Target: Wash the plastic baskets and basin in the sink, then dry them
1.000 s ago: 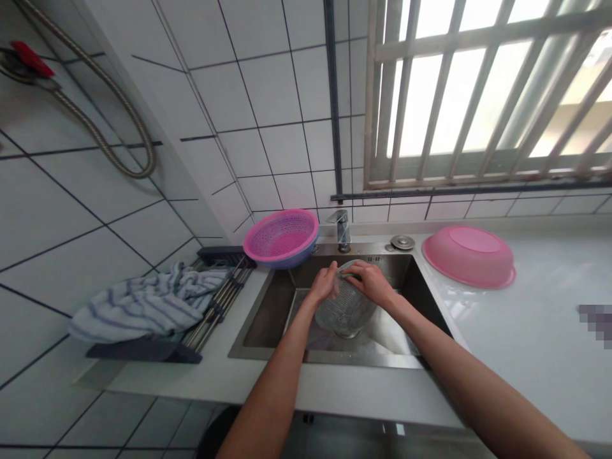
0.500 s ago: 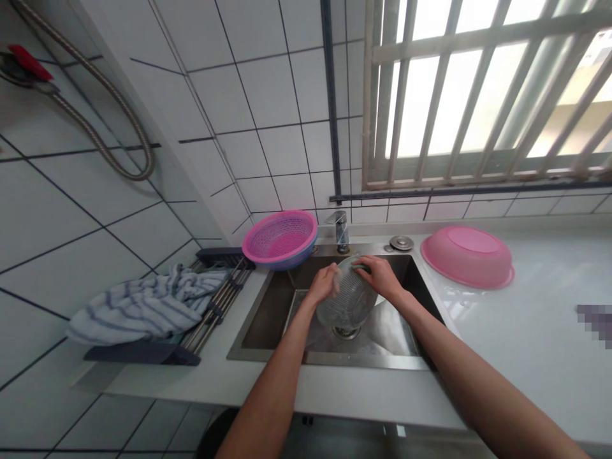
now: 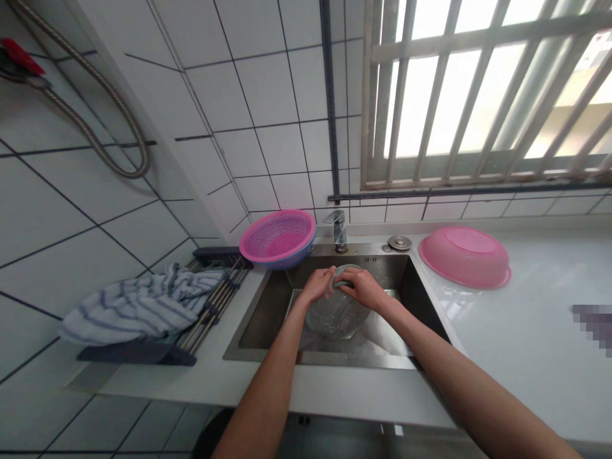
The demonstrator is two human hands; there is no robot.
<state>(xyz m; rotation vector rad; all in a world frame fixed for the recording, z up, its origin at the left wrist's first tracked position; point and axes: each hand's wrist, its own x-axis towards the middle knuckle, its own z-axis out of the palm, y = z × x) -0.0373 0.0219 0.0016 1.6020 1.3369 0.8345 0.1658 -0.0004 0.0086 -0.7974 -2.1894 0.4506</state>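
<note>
A clear, ribbed plastic basket (image 3: 337, 319) is tilted on its side inside the steel sink (image 3: 411, 287). My left hand (image 3: 317, 285) grips its rim on the left, fingers closed around the edge. At the upper part of the basket is my right hand (image 3: 363, 287), its fingers bent over a thin green scouring pad (image 3: 342, 283) pressed against the surface. The pad is mostly hidden under the fingers. Behind the basket stands the faucet (image 3: 340, 231), and no water stream shows from it.
A pink colander (image 3: 278, 236) nested in a blue basin sits at the sink's back left corner. An upturned pink basin (image 3: 466, 258) and a drain strainer (image 3: 400, 242) are on the right. A striped towel (image 3: 143, 306) lies over a folding rack (image 3: 215, 312) at left.
The basket has come down and slightly left, deeper into the sink. My right hand has moved left and down along it, closer to my left hand.
</note>
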